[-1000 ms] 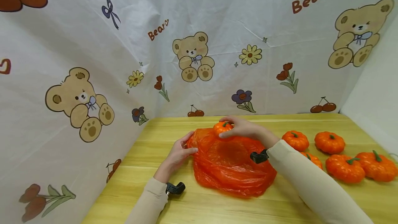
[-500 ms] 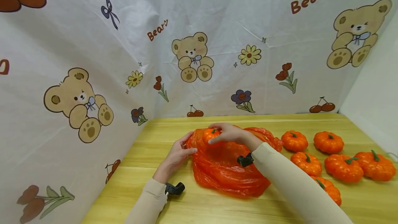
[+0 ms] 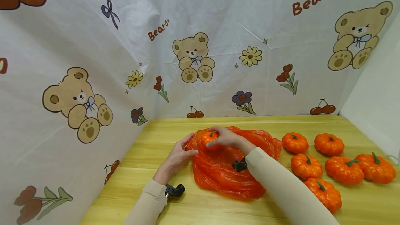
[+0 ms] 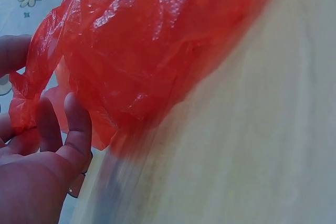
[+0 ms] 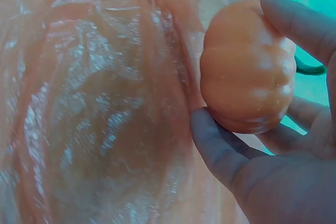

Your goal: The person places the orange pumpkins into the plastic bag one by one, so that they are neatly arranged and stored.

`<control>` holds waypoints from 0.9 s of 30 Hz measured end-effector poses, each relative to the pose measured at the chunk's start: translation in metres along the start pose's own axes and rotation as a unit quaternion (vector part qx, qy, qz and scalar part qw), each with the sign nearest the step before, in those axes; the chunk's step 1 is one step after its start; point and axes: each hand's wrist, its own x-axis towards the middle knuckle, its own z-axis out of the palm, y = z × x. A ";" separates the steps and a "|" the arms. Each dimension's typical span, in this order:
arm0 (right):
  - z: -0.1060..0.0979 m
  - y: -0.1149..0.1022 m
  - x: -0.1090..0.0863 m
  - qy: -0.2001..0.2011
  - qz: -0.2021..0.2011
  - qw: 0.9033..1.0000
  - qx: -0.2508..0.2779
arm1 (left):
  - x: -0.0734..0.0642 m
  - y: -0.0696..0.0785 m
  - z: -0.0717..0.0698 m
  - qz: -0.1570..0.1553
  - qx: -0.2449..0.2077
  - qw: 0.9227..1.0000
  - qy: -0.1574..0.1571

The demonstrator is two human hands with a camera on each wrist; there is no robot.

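Note:
A thin red plastic bag (image 3: 225, 180) lies on the table with its mouth spread toward the back. At its left edge my left hand (image 3: 178, 155) holds the rim; in the left wrist view the film (image 4: 44, 56) runs between thumb and fingers. My right hand (image 3: 226, 137) grips a small orange pumpkin (image 3: 209, 139) with a green stem, over the left part of the bag's mouth. In the right wrist view thumb and fingers close round the pumpkin's sides (image 5: 247, 66), beside the crinkled film (image 5: 105, 103).
Several more orange pumpkins stand at the right of the table, among them one at the front (image 3: 323, 195) near my right sleeve (image 3: 284, 186) and one at the far right (image 3: 376, 169). A bear-printed cloth (image 3: 212, 96) hangs behind and at the left.
My right hand has moved left and slightly down with the pumpkin, from the bag's back edge into its mouth area. The left hand keeps its place on the rim.

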 end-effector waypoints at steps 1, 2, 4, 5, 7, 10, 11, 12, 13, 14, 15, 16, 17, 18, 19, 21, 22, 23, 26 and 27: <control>0.002 0.001 0.001 0.006 0.001 1.000 0.005 | 0.000 0.000 0.000 0.000 -0.002 1.000 -0.001; 0.003 0.002 0.001 0.013 0.001 1.000 0.007 | 0.000 0.000 0.000 0.000 -0.002 1.000 -0.001; 0.006 0.003 0.002 0.026 0.001 1.000 0.011 | 0.001 0.001 0.001 0.003 -0.002 1.000 -0.002; 0.008 0.004 0.003 0.033 0.001 0.999 0.013 | 0.001 0.001 0.001 0.004 -0.001 1.000 -0.003; 0.012 0.005 0.003 0.047 0.008 0.999 0.014 | 0.002 0.001 0.002 0.006 0.005 1.000 -0.004; 0.017 0.006 0.004 0.067 0.023 0.997 0.006 | 0.001 0.002 0.004 0.008 0.015 1.000 -0.009; 0.019 0.005 0.004 0.072 0.027 0.997 0.002 | 0.001 0.001 0.004 0.007 0.015 1.000 -0.009; 0.020 0.005 0.005 0.077 0.030 0.997 -0.006 | 0.001 0.001 0.004 0.006 0.014 1.000 -0.008; 0.022 0.005 0.005 0.082 0.031 0.996 -0.014 | 0.000 0.001 0.004 0.006 0.014 1.000 -0.008; 0.023 0.004 0.006 0.086 0.031 0.996 -0.022 | 0.000 0.001 0.004 0.005 0.012 1.000 -0.007; 0.024 0.004 0.006 0.090 0.029 0.995 -0.028 | 0.000 0.000 0.004 0.004 0.010 1.000 -0.005; 0.026 0.004 0.007 0.095 0.028 0.994 -0.035 | -0.001 0.000 0.004 0.004 0.008 1.000 -0.005; 0.027 0.005 0.007 0.099 0.027 0.994 -0.039 | -0.001 -0.001 0.004 0.004 0.007 1.000 -0.003; 0.028 0.005 0.007 0.103 0.026 0.993 -0.044 | -0.001 -0.001 0.004 0.003 0.007 1.000 -0.003; 0.029 0.005 0.008 0.106 0.027 0.993 -0.045 | -0.001 -0.002 0.003 0.002 0.006 1.000 -0.004; 0.030 0.006 0.008 0.112 0.030 0.992 -0.050 | -0.002 -0.003 0.003 0.000 0.003 1.000 -0.003; 0.030 0.007 0.008 0.114 0.030 0.991 -0.055 | -0.002 -0.003 0.003 -0.001 0.002 1.000 -0.004; 0.031 0.007 0.008 0.116 0.031 0.991 -0.057 | -0.003 -0.003 0.003 -0.003 0.001 1.000 -0.004; 0.031 0.007 0.008 0.119 0.032 0.990 -0.063 | -0.003 -0.003 0.004 -0.002 -0.001 1.000 -0.003; 0.031 0.007 0.008 0.120 0.030 0.990 -0.065 | -0.003 -0.003 0.004 -0.002 -0.001 1.000 -0.004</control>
